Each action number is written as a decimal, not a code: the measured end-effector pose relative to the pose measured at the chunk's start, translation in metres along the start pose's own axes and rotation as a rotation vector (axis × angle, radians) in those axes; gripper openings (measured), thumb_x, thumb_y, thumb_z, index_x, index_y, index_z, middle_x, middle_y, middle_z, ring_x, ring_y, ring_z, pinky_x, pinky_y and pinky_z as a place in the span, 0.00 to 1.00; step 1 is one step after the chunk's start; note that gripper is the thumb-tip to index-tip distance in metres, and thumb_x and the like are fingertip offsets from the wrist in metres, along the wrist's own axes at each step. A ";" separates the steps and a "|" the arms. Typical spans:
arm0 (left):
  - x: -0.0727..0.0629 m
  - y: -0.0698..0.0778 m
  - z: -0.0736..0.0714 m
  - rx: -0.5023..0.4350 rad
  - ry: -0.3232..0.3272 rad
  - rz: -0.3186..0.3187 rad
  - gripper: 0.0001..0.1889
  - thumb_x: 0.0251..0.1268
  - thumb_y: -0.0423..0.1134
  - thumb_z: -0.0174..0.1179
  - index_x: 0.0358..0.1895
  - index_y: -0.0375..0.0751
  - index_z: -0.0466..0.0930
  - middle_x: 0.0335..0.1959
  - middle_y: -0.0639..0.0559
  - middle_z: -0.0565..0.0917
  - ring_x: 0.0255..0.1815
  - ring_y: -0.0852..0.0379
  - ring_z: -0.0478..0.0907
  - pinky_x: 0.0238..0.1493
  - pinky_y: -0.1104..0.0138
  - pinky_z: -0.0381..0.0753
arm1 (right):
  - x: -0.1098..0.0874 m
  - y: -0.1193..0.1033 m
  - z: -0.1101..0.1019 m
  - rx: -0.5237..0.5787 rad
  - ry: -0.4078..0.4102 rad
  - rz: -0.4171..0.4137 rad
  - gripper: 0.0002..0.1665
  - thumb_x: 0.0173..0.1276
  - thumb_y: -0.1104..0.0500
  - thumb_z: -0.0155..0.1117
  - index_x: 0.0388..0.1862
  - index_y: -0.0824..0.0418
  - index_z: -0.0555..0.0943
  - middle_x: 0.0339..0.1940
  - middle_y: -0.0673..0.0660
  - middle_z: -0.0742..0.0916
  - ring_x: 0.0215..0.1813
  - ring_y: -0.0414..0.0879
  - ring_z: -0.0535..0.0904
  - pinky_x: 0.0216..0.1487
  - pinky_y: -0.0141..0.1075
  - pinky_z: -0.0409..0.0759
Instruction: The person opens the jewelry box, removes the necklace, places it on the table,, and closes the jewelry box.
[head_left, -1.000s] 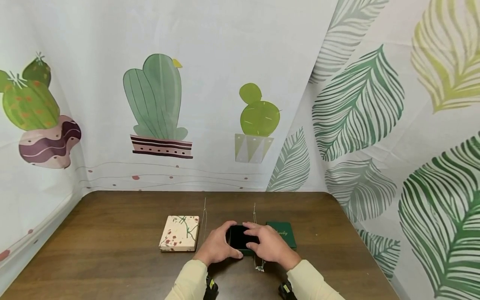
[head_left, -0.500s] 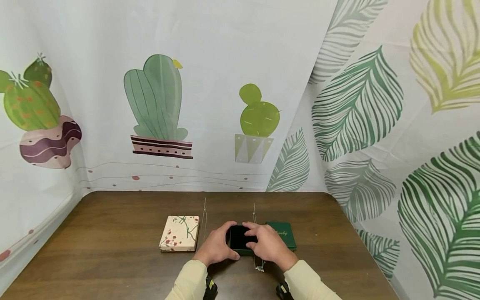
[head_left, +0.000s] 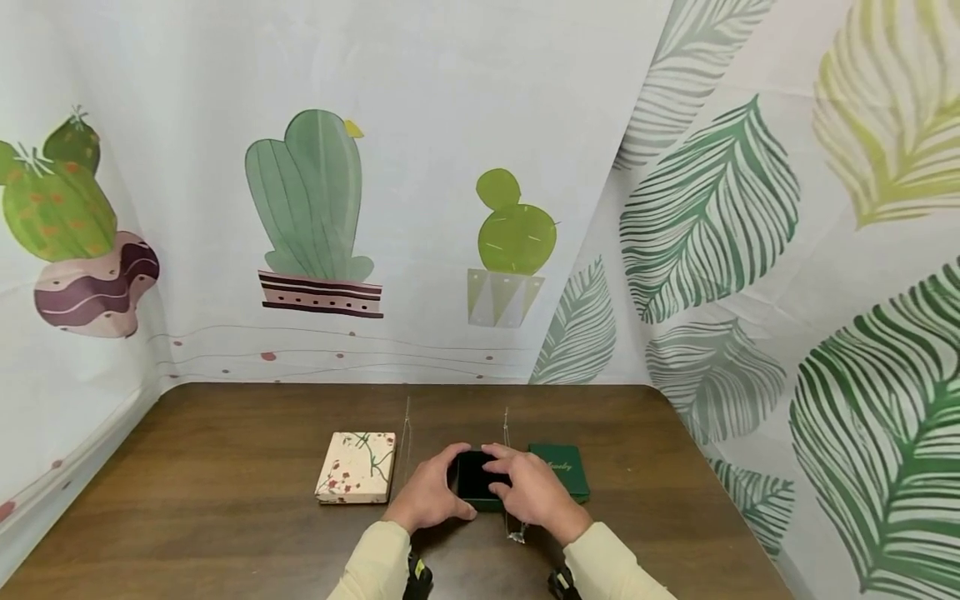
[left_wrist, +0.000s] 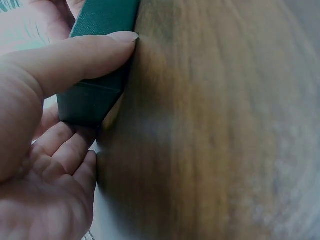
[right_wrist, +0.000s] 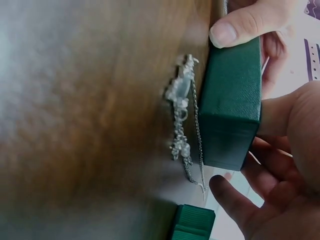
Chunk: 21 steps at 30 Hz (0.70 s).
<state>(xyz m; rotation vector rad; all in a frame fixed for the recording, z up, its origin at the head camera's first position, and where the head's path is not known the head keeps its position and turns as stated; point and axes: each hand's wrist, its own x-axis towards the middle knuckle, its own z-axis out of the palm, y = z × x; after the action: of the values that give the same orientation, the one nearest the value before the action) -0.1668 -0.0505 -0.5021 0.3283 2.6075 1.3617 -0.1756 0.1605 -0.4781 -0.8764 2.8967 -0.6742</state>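
Note:
A dark green jewelry box base [right_wrist: 231, 82] with a black interior [head_left: 474, 477] stands on the table, open side up. My left hand [head_left: 432, 493] grips its left end, thumb on the near side [left_wrist: 97, 55] and fingers beyond. My right hand [head_left: 536, 492] reaches over the box from the right, its fingers lying on or in the black interior. The right fingertips are hidden in the right wrist view. A silver necklace [right_wrist: 181, 95] with clear stones lies close along the near side of the box; my right hand partly covers it in the head view.
The green box lid [head_left: 566, 471], with gold lettering, lies right of my right hand. A cream box [head_left: 356, 468] with a flower pattern sits at the left. Another thin chain [head_left: 407, 425] lies straight between that box and my left hand. The brown table [head_left: 240, 467] meets a patterned cloth behind.
My left thumb has shifted slightly left along the near side of the box. The right hand has edged slightly left over the interior. The view itself has shifted a little.

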 end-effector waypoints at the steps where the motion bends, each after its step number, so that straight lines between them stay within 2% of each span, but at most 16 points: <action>1: 0.000 0.000 0.000 -0.001 0.000 0.000 0.52 0.42 0.38 0.83 0.77 0.44 0.67 0.70 0.35 0.77 0.68 0.35 0.76 0.65 0.38 0.76 | -0.001 0.000 0.001 -0.002 -0.004 -0.003 0.19 0.74 0.60 0.68 0.61 0.63 0.86 0.75 0.55 0.80 0.73 0.57 0.78 0.67 0.54 0.80; 8: -0.001 0.001 -0.002 0.024 0.012 0.022 0.52 0.40 0.38 0.84 0.76 0.42 0.68 0.68 0.35 0.79 0.67 0.36 0.77 0.65 0.39 0.76 | -0.003 0.004 0.001 -0.013 0.002 -0.059 0.19 0.78 0.61 0.62 0.64 0.63 0.84 0.77 0.56 0.78 0.77 0.55 0.73 0.70 0.54 0.78; 14: 0.000 0.001 -0.001 0.037 0.022 0.021 0.53 0.39 0.38 0.84 0.76 0.42 0.68 0.68 0.36 0.79 0.66 0.37 0.77 0.65 0.39 0.76 | -0.004 0.012 -0.002 0.021 -0.035 -0.102 0.23 0.80 0.58 0.60 0.70 0.62 0.79 0.79 0.55 0.75 0.80 0.54 0.69 0.72 0.56 0.75; 21: 0.001 0.000 0.000 0.043 0.025 0.028 0.53 0.38 0.38 0.85 0.75 0.42 0.69 0.68 0.36 0.80 0.66 0.37 0.77 0.66 0.39 0.76 | -0.009 0.018 -0.008 0.023 -0.062 -0.095 0.28 0.80 0.53 0.60 0.75 0.58 0.76 0.81 0.54 0.73 0.81 0.55 0.69 0.73 0.55 0.75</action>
<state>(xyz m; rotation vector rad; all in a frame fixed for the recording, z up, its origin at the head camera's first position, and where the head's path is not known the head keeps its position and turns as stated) -0.1680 -0.0504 -0.5021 0.3579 2.6656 1.3281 -0.1788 0.1826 -0.4789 -1.0191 2.8020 -0.6733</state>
